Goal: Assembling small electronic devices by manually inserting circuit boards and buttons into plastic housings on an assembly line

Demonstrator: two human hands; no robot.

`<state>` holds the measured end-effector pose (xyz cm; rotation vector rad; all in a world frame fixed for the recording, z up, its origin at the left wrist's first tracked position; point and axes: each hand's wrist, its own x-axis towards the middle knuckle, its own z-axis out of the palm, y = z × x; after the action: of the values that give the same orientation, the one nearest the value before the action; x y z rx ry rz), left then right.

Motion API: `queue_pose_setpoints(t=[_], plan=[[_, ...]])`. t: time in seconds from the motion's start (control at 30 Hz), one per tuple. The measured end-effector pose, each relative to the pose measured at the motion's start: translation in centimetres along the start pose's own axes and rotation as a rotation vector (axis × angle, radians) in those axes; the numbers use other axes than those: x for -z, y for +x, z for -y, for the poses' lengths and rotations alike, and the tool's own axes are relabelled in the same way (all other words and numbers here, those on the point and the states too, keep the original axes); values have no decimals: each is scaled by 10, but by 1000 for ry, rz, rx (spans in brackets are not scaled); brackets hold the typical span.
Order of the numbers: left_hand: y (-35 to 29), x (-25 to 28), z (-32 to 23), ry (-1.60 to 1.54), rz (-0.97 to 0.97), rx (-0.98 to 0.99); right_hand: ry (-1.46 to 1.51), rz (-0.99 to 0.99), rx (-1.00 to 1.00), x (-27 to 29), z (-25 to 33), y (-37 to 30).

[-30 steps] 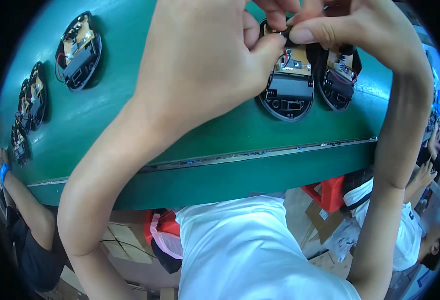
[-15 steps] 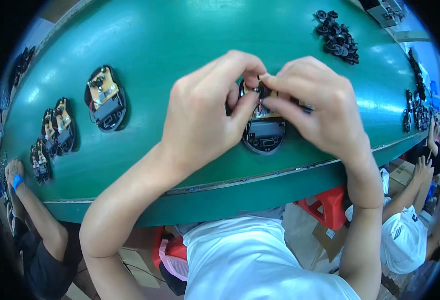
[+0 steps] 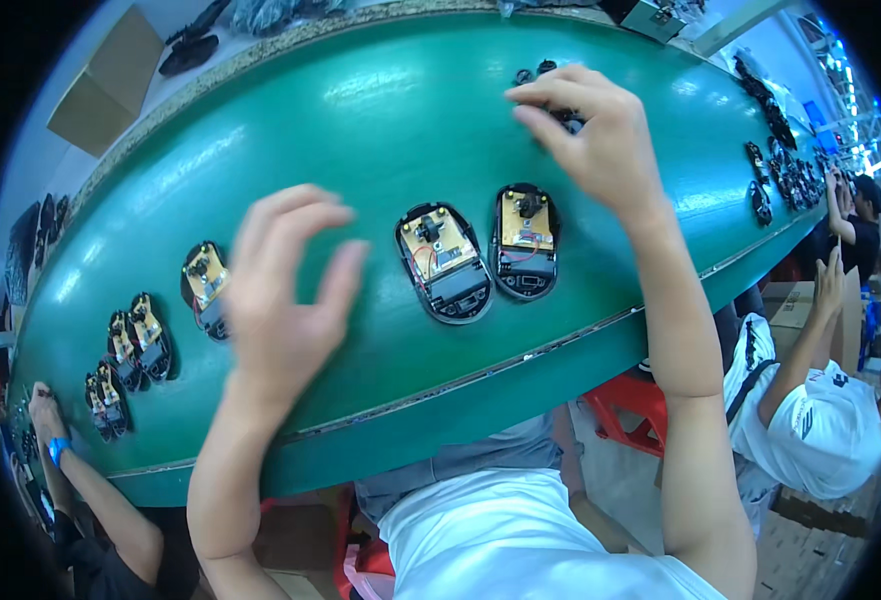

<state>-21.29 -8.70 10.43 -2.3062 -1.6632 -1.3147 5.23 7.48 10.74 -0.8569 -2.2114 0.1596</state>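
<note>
Two opened computer mice lie side by side in front of me, the left mouse (image 3: 452, 290) and the right mouse (image 3: 526, 262). Each is a black shell with a tan circuit board, red wires and a black scroll wheel. My left hand (image 3: 285, 285) hovers left of them, thumb and fingers apart and nothing in it. Another opened mouse (image 3: 203, 275) is partly covered by that hand. Farther back, my right hand (image 3: 590, 125) reaches over a pile of small black scroll wheels (image 3: 547, 67), hiding most of it. Its thumb and forefinger are spread, with no part visible between them.
Several more opened mice (image 3: 145, 335) stand at the left of the green table (image 3: 380, 150). Dark parts (image 3: 785, 170) lie at the far right. A cardboard box (image 3: 110, 80) is beyond the back edge. Other people sit on both sides, one with a blue wristband (image 3: 57, 450).
Both hands have come away from the mouse they were working on. My left hand moved left; my right went to the wheel pile. The view has shifted, showing two mice side by side.
</note>
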Motion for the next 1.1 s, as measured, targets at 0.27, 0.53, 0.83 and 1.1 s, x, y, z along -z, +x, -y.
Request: queue_pose_setpoints(t=[0.27,0.53,0.83,1.1], plan=[[4,103,53,459,143,130,-449,45,-7,-3,-39,-1],[-9,103,44,253,523,348,-372,172,31,-4,-37,4],[-26,37,11,-144,208,174,515,121,-286,-10,18,-1],[-29,22,35,9,21,182,571,365,-34,-36,117,-9]])
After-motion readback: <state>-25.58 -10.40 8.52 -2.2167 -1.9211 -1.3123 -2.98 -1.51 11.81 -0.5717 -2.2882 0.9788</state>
